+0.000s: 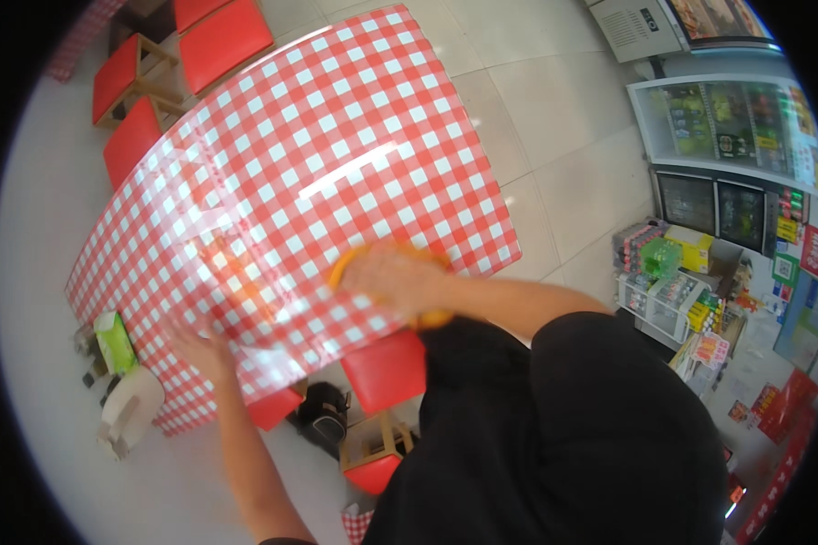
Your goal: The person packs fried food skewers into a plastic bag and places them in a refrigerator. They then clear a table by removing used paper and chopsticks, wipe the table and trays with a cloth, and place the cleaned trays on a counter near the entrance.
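Note:
My right hand [395, 276], blurred, lies over an orange cloth [344, 262] that shows around its edges. Hand and cloth are on a table [354, 116] with a red-and-white checked cover, close to its near edge. To the left, my left hand [201, 347] is spread over the checked surface and holds nothing. Motion blur hides whether its palm touches the table. Glare from lights and a bright reflection cross the cover, which looks glossy.
A green tissue pack [116, 344] and a white container [133, 409] are at the table's left end. Red-seated stools [388, 371] stand along both long sides, with a black bag [324, 412] by the near ones. A glass-door drinks fridge [722, 129] and a bottle rack [661, 303] are at right.

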`<state>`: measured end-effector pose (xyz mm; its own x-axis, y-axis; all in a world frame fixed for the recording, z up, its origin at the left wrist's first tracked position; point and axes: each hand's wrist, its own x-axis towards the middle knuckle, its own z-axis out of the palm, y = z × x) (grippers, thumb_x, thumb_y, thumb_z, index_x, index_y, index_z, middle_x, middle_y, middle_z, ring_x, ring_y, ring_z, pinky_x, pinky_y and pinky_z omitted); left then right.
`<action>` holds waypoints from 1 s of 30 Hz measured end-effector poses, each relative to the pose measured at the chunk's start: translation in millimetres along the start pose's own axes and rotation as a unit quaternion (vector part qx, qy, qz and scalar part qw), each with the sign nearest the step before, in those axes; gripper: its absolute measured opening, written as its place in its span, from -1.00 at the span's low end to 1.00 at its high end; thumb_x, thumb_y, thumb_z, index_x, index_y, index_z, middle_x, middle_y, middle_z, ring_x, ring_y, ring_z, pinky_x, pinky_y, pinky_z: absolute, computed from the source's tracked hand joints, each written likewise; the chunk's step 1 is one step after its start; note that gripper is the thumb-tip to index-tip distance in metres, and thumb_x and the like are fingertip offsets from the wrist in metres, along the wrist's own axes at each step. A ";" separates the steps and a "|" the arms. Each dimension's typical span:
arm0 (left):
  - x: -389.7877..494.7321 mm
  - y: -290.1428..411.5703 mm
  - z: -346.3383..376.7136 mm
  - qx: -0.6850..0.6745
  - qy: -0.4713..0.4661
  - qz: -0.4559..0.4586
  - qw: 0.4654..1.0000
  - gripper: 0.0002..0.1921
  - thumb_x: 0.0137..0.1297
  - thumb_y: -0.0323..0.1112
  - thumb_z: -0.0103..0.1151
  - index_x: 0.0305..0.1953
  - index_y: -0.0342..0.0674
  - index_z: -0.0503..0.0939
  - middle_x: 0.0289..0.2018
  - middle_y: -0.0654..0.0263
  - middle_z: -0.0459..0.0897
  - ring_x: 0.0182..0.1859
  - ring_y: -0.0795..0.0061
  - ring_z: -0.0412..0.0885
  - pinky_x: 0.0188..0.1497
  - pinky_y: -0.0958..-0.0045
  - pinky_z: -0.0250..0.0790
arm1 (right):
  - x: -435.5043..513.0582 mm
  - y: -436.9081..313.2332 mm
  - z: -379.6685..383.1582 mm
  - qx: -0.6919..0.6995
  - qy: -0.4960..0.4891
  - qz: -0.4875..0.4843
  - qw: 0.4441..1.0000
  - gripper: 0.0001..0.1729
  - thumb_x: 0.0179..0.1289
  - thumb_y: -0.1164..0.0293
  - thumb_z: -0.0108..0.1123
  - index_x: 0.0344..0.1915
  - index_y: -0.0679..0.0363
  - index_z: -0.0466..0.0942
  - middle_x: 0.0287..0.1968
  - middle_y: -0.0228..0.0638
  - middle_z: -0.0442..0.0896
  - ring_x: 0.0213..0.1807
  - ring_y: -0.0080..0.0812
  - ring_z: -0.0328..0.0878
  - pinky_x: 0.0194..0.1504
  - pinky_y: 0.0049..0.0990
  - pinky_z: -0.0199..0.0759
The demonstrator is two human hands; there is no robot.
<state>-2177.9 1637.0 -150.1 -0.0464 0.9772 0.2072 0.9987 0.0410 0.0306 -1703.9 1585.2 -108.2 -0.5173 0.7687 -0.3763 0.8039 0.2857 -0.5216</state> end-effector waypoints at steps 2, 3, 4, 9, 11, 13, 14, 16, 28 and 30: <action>-61.8 35.8 -48.2 -0.078 -0.038 0.079 0.993 -0.31 0.63 -0.10 0.21 0.63 -0.24 0.31 0.68 -0.13 0.20 0.68 -0.27 0.16 0.71 -0.27 -0.02 | -5.1 68.8 -20.7 -0.087 0.052 0.083 0.991 -0.18 0.60 0.12 0.07 0.68 0.30 0.22 0.74 -0.11 0.25 0.78 -0.10 0.09 0.75 -0.01 -0.11; -94.5 46.7 -74.9 -0.086 -0.069 0.098 0.989 -0.32 0.61 -0.16 0.24 0.62 -0.24 0.32 0.68 -0.12 0.20 0.68 -0.26 0.16 0.72 -0.26 -0.03 | -14.6 96.0 -24.5 -0.140 0.186 0.179 0.956 -0.14 0.61 0.08 0.08 0.70 0.32 0.19 0.74 -0.07 0.23 0.80 -0.06 0.03 0.76 -0.02 -0.17; -129.4 57.2 -98.4 -0.080 -0.091 0.095 0.988 -0.34 0.62 -0.19 0.23 0.61 -0.25 0.34 0.67 -0.11 0.21 0.68 -0.25 0.17 0.72 -0.25 -0.02 | -20.6 121.3 -28.3 -0.143 0.282 0.188 0.930 -0.12 0.61 0.05 0.06 0.71 0.33 0.15 0.75 -0.05 0.20 0.80 -0.05 0.02 0.77 -0.02 -0.20; -305.4 94.7 -159.1 -0.135 -0.123 -0.057 0.982 -0.48 0.66 -0.31 0.15 0.53 -0.34 0.43 0.60 -0.16 0.35 0.63 -0.25 0.28 0.68 -0.13 0.10 | -54.2 73.4 35.2 -0.103 0.307 0.269 0.907 -0.03 0.62 -0.01 0.04 0.73 0.40 0.04 0.77 0.09 0.09 0.82 0.02 -0.05 0.79 -0.01 -0.33; -373.2 116.0 -163.3 -0.195 -0.107 -0.110 0.969 -0.50 0.66 -0.32 0.14 0.50 -0.38 0.45 0.57 -0.21 0.38 0.61 -0.27 0.32 0.66 -0.08 0.13 | -78.3 16.4 79.0 -0.127 0.188 0.206 0.952 0.00 0.63 -0.10 -0.03 0.75 0.35 0.00 0.80 -0.01 0.04 0.83 -0.05 -0.06 0.80 0.01 -0.39; -437.7 140.8 -168.2 -0.203 -0.177 -0.122 0.955 -0.50 0.66 -0.31 0.16 0.49 -0.39 0.45 0.56 -0.25 0.38 0.59 -0.28 0.35 0.64 -0.06 0.19 | -99.1 -3.8 101.4 -0.076 0.150 0.014 0.986 -0.01 0.64 -0.12 -0.06 0.76 0.31 0.02 0.81 -0.05 0.04 0.84 -0.08 -0.09 0.80 0.00 -0.38; -466.7 153.7 -174.6 -0.212 -0.215 -0.122 0.945 -0.49 0.65 -0.28 0.18 0.48 -0.39 0.46 0.55 -0.26 0.38 0.58 -0.29 0.36 0.62 -0.06 0.21 | -105.6 4.4 102.3 -0.084 0.190 -0.026 0.978 -0.01 0.64 -0.13 -0.06 0.76 0.29 0.03 0.81 -0.06 0.05 0.84 -0.08 -0.10 0.79 0.01 -0.37; -516.2 175.9 -186.4 -0.219 -0.276 -0.109 0.929 -0.47 0.63 -0.24 0.22 0.47 -0.40 0.47 0.54 -0.26 0.39 0.55 -0.29 0.38 0.59 -0.05 0.26 | -115.7 39.4 92.9 -0.113 0.214 -0.020 0.970 -0.03 0.64 -0.14 -0.06 0.75 0.27 0.07 0.80 -0.07 0.06 0.84 -0.07 -0.09 0.79 0.02 -0.35; -664.5 201.3 -208.6 -0.249 -0.368 -0.250 0.860 -0.50 0.67 -0.15 0.17 0.36 -0.46 0.55 0.38 -0.19 0.58 0.40 -0.18 0.54 0.50 0.05 0.37 | -126.7 160.8 31.6 0.097 0.404 0.352 0.839 -0.45 0.69 0.09 0.05 0.32 0.34 0.50 0.08 0.01 0.75 0.13 0.09 0.67 0.29 0.07 0.47; -658.2 205.9 -205.5 -0.266 -0.368 -0.264 0.851 -0.51 0.67 -0.14 0.16 0.35 -0.45 0.57 0.30 -0.17 0.66 0.33 -0.15 0.62 0.43 0.07 0.44 | -155.0 184.0 35.2 0.091 0.426 0.351 0.829 -0.57 0.70 0.09 0.03 0.03 0.26 0.59 -0.09 -0.04 0.81 0.00 0.10 0.73 0.11 0.12 0.56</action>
<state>-1946.1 959.4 -79.2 -0.2645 0.7253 -0.6356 0.6820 0.6067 0.4085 -1486.1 1498.5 -172.8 0.5154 0.8569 0.0003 0.7217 -0.4339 -0.5394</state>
